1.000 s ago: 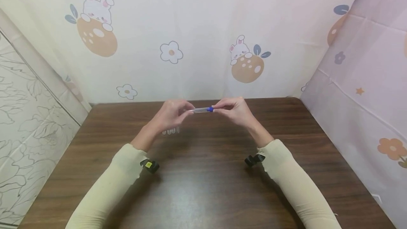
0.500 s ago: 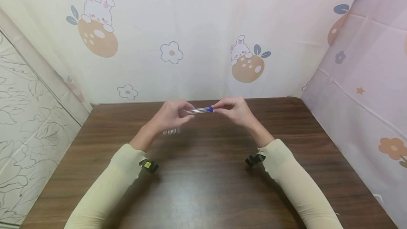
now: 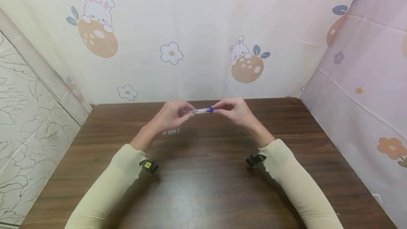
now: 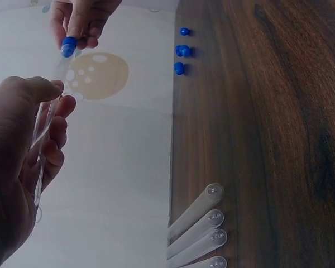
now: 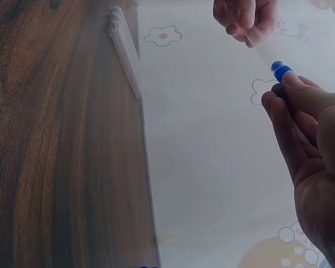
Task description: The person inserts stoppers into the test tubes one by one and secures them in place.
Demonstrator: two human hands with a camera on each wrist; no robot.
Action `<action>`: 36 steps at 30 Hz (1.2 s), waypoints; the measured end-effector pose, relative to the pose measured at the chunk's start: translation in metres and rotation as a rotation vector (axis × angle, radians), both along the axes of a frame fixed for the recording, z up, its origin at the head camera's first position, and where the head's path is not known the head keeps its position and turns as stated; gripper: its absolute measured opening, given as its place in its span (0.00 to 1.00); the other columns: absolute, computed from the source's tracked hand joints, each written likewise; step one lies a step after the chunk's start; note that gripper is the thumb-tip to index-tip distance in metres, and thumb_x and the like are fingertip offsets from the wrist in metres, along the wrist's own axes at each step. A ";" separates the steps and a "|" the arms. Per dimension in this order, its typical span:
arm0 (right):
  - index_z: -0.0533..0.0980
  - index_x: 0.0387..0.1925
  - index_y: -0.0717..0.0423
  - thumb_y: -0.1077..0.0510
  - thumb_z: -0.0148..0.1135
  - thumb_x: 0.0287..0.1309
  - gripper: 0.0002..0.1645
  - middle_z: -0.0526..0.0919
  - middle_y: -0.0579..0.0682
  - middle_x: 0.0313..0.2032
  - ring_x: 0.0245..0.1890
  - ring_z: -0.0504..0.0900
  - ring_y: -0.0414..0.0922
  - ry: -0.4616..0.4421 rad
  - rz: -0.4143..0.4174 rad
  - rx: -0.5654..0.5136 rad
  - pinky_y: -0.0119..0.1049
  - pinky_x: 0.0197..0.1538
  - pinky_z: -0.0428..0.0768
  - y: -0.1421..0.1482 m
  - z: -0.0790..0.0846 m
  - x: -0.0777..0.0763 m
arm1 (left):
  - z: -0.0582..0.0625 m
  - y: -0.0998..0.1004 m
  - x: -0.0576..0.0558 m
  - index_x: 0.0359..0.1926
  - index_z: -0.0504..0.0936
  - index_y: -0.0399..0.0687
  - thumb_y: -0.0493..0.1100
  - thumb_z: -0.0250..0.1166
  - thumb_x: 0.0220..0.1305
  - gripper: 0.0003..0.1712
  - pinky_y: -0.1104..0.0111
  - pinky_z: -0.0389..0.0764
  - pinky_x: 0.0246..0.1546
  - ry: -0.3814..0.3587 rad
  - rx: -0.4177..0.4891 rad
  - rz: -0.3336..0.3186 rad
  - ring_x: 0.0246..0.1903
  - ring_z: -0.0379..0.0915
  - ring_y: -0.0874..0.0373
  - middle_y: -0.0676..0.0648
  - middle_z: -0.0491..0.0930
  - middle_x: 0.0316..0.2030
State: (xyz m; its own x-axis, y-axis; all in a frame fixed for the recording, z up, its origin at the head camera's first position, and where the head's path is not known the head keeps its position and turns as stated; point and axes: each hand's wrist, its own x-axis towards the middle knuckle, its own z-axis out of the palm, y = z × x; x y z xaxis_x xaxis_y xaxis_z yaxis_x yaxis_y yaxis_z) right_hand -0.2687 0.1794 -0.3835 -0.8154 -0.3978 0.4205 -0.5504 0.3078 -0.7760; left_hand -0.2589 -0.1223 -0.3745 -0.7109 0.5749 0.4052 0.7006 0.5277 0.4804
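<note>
Above the far part of the table, a clear test tube [image 3: 201, 111] is held nearly level between both hands. My left hand [image 3: 171, 114] grips its body; in the left wrist view the tube [image 4: 43, 134] runs along the palm under the thumb. At the tube's other end sits a blue stopper [image 3: 211, 110], which my right hand [image 3: 236, 111] pinches between thumb and fingertips. The right wrist view shows this stopper [image 5: 281, 71] at the tube's mouth; how deep it sits I cannot tell.
Several more clear test tubes [image 4: 198, 215] lie side by side on the dark wooden table [image 3: 197, 186], partly behind my left hand in the head view. Several loose blue stoppers [image 4: 182, 51] lie near the table's far edge. A printed curtain [image 3: 203, 45] hangs behind it.
Both hands stay almost in place. The tube's left end has tilted slightly down, and more of it shows inside the left hand. The right hand keeps its pinch on the stopper.
</note>
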 end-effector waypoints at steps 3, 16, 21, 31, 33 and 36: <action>0.92 0.47 0.64 0.69 0.79 0.64 0.10 0.95 0.65 0.44 0.39 0.91 0.36 -0.009 0.004 -0.001 0.26 0.46 0.88 0.000 0.000 0.000 | 0.000 0.000 0.000 0.52 0.91 0.38 0.38 0.75 0.74 0.10 0.72 0.76 0.31 0.003 -0.005 0.000 0.27 0.75 0.62 0.41 0.95 0.43; 0.93 0.44 0.64 0.70 0.81 0.62 0.09 0.96 0.64 0.41 0.34 0.90 0.35 0.027 0.016 0.008 0.26 0.39 0.86 -0.001 0.002 -0.001 | 0.005 0.001 0.006 0.51 0.91 0.38 0.36 0.76 0.73 0.09 0.72 0.73 0.30 0.050 -0.018 -0.003 0.25 0.72 0.62 0.41 0.95 0.41; 0.93 0.45 0.64 0.70 0.81 0.62 0.09 0.96 0.64 0.42 0.36 0.92 0.39 0.024 0.017 0.024 0.25 0.42 0.87 -0.003 0.004 0.002 | 0.006 0.000 0.007 0.51 0.92 0.38 0.36 0.76 0.73 0.09 0.72 0.73 0.30 0.041 -0.023 0.013 0.26 0.72 0.61 0.41 0.95 0.41; 0.93 0.45 0.64 0.69 0.80 0.63 0.09 0.97 0.63 0.42 0.37 0.93 0.48 0.020 0.003 0.050 0.25 0.43 0.88 -0.005 0.004 0.004 | 0.004 0.001 0.007 0.50 0.92 0.38 0.35 0.76 0.72 0.09 0.72 0.74 0.31 0.021 -0.008 0.025 0.26 0.73 0.60 0.41 0.95 0.42; 0.93 0.45 0.63 0.68 0.80 0.64 0.09 0.97 0.62 0.42 0.37 0.93 0.51 0.015 -0.006 0.056 0.25 0.43 0.88 -0.005 0.004 0.005 | 0.003 0.002 0.007 0.50 0.92 0.38 0.35 0.76 0.72 0.09 0.72 0.75 0.32 0.018 -0.005 0.028 0.27 0.74 0.60 0.41 0.95 0.43; 0.93 0.46 0.63 0.68 0.80 0.64 0.09 0.97 0.62 0.42 0.38 0.94 0.59 0.007 -0.019 0.055 0.26 0.44 0.88 -0.004 0.003 0.005 | 0.002 0.003 0.006 0.51 0.92 0.38 0.36 0.76 0.73 0.09 0.72 0.76 0.33 0.023 -0.009 0.031 0.28 0.75 0.59 0.41 0.96 0.43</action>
